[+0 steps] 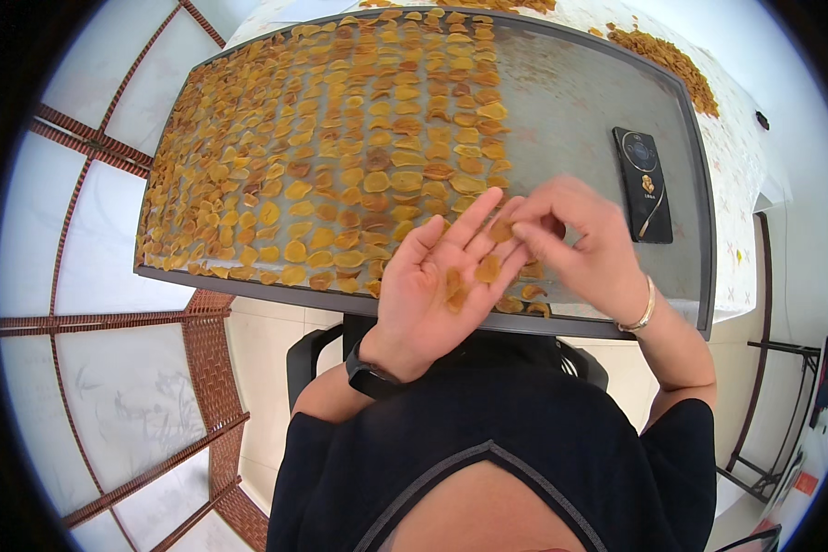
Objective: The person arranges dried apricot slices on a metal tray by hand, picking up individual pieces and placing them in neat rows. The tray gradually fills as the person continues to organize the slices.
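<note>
My left hand [440,290] is palm up with its fingers stretched out, and a few thin, dried yellow-brown slices [455,290] lie on it. Over its fingers, my right hand [575,241] pinches one dried slice [500,230] between thumb and forefinger. What kind of food the slices are, I cannot tell. Beneath both hands is a large dark-framed tray or panel [561,101] with a grey, see-through surface. Rows of the same slices [340,138] cover its left and middle parts, packed closely. A few slices [529,294] lie near its front edge, partly hidden by my hands.
On the panel's right side lies a black phone [642,184] with a round camera ring. A heap of slices [667,64] sits on the white tablecloth [731,156] at the far right. A white folding screen with brown woven trim [129,322] stands at the left.
</note>
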The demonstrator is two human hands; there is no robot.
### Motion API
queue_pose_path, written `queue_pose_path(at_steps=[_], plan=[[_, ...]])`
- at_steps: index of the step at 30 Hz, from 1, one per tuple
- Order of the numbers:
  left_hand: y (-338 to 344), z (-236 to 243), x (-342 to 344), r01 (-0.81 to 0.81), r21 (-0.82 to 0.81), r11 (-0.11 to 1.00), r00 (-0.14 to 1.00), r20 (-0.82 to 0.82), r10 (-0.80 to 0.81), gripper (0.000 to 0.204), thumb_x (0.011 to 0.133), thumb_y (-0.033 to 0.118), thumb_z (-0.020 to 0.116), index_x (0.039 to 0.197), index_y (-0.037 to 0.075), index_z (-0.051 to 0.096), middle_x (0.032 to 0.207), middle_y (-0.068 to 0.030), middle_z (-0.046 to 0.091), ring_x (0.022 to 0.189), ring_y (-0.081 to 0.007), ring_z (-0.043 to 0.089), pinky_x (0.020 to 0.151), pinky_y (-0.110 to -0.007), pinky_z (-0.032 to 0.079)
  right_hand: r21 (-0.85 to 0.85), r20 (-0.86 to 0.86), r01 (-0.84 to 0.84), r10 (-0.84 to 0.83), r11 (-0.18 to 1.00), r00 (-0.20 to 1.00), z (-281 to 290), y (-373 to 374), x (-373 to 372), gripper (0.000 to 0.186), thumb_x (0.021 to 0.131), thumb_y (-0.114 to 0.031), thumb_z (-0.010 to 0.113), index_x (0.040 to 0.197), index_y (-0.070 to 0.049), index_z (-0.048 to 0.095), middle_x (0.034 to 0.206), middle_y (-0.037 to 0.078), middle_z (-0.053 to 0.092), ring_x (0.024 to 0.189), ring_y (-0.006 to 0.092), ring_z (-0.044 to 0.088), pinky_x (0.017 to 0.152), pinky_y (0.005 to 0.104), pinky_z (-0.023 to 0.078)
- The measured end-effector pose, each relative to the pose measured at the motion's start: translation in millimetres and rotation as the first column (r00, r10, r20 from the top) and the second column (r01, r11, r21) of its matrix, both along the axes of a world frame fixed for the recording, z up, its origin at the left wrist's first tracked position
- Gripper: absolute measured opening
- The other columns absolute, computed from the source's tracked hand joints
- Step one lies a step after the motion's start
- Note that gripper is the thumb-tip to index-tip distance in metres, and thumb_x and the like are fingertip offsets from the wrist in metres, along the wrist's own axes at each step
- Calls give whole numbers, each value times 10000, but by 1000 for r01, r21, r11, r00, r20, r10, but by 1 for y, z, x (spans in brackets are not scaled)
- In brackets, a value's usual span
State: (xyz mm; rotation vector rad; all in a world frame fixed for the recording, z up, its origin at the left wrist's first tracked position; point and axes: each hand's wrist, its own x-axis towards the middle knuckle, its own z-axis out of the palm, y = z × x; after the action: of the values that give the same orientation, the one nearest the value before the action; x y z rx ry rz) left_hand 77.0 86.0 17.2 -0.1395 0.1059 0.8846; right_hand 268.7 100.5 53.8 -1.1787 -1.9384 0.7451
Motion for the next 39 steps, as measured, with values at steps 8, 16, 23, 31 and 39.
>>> queue_pose_path(at_steps=[8,16,23,31,39], plan=[[3,-24,-23,-56,9,998,996,69,55,441,1010,216,429,1364,-40,486,1286,-183,580,986,-251,545,836,-341,470,-222,14,114,-114,968,993,-36,31,39,52,932,-44,637,958,-4,617,787,-34,591,716,47,531,637,222,453],[2,-19,-20,-28,-47,998,1000,8,29,339,992,130,457,1268,-40,553,1107,-158,586,898,-207,478,768,-293,434,-150,89,102,-89,983,992,-56,39,39,63,912,-51,665,935,6,655,826,3,635,740,48,531,657,224,458],[3,-13,-18,-56,-95,994,997,-56,51,325,1001,117,450,1268,-39,551,1118,-147,579,896,-212,477,787,-309,439,-203,107,175,-156,963,982,-56,37,35,80,898,-68,685,925,2,658,773,2,641,692,44,526,617,226,453],[3,-16,-19,-9,-79,997,999,-50,5,315,1016,131,444,1284,-6,536,1066,-118,560,787,-172,437,682,-280,410,-223,48,214,-209,951,977,-62,35,33,98,867,-83,701,899,6,673,735,60,674,643,82,583,604,267,487],[2,-15,-18,-6,-97,995,999,-47,1,292,1020,143,444,1249,-8,544,1035,-120,574,791,-195,482,675,-296,430,-241,139,191,-161,952,977,-56,35,30,91,903,-73,684,915,8,645,770,-11,633,690,37,520,616,219,452]])
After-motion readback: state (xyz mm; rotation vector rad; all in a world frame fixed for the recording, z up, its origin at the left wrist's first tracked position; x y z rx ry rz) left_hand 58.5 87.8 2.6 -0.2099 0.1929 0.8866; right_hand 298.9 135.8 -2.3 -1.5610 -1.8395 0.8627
